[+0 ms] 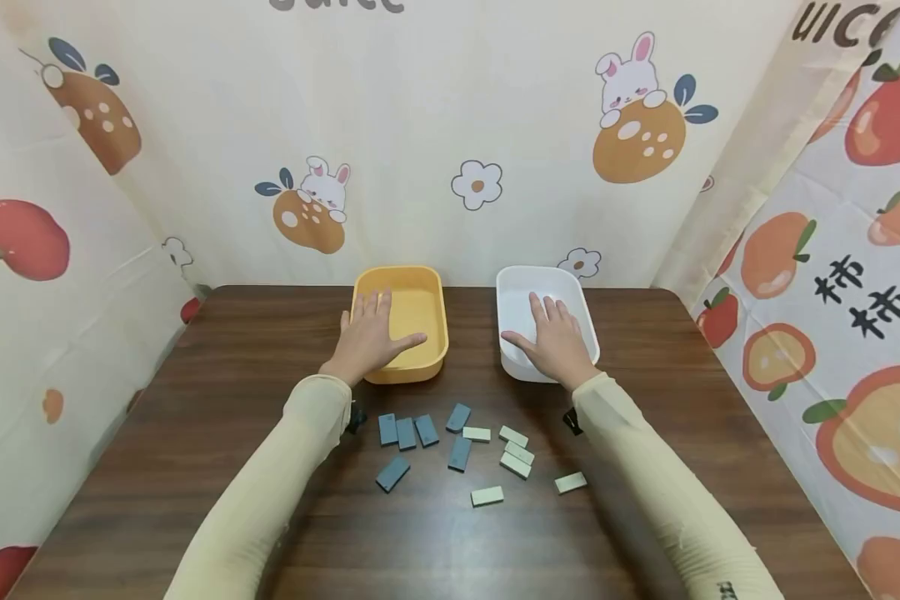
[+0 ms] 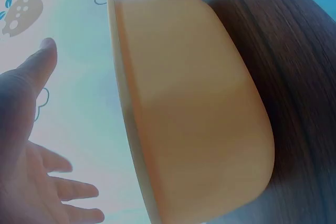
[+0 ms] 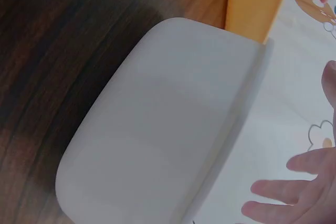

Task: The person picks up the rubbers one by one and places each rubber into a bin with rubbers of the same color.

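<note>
My left hand hovers over the yellow bin, fingers spread and straight, holding nothing. In the left wrist view, the bin's outer wall fills the middle, with the hand above its rim. Over the white bin, my right hand is likewise spread out with nothing in it. The right wrist view shows this bin's side wall and the hand beyond the rim. Nearer me lie several blue-grey blocks and several pale green blocks.
Both bins stand side by side at the back of the dark wooden table, close to a printed curtain. Another printed curtain hangs along the right side. One blue-grey block lies close to the green ones.
</note>
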Available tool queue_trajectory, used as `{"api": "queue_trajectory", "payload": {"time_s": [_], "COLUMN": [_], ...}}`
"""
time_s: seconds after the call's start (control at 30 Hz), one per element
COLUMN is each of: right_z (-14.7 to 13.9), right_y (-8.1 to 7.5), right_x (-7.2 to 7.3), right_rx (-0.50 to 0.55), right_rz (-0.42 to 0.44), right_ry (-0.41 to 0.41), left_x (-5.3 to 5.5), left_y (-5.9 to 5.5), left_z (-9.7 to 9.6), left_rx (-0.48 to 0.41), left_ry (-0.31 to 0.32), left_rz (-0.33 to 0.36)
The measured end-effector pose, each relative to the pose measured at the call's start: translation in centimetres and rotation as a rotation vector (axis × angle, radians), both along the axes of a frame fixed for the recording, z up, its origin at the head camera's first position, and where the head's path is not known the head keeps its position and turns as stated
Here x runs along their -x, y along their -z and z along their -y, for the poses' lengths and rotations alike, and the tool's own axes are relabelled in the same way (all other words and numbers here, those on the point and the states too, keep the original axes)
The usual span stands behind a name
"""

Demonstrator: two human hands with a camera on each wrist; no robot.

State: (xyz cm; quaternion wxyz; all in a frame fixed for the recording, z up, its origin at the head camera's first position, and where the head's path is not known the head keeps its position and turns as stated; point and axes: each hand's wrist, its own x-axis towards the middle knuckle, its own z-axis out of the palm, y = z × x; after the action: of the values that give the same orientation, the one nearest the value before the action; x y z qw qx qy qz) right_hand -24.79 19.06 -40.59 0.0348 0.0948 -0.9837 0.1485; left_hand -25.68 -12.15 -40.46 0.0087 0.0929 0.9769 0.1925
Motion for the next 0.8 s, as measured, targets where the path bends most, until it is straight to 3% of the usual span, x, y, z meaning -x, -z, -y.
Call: {"api": "queue_trajectory", "payload": {"time_s": [0.17, 0.4, 0.67, 0.8], "right_z": [-1.0, -2.3, -3.3, -3.6], "right_y": [-0.5, -0.6, -0.3, -0.3], "right_x": [-1.0, -2.8, -5.0, -5.8], "right_rx": [0.046, 0.112, 0.097, 0.096], "right_rz": [-0.024, 0.0, 0.014, -0.01], "right_ry": [-0.037, -0.096, -0.157, -0.189], "left_x": [-0.7, -1.8, -2.7, -2.8], "left_y": [-0.2, -0.1, 0.2, 0.5], "left_z": [0.3, 1.4, 2.9, 3.5], "left_rx": [-0.018, -0.022, -0.038, -0.037], "left_ry": [-0.023, -0.048, -0.102, -0.11], "left_rz": [-0.017, 0.018, 0.061, 0.039]}}
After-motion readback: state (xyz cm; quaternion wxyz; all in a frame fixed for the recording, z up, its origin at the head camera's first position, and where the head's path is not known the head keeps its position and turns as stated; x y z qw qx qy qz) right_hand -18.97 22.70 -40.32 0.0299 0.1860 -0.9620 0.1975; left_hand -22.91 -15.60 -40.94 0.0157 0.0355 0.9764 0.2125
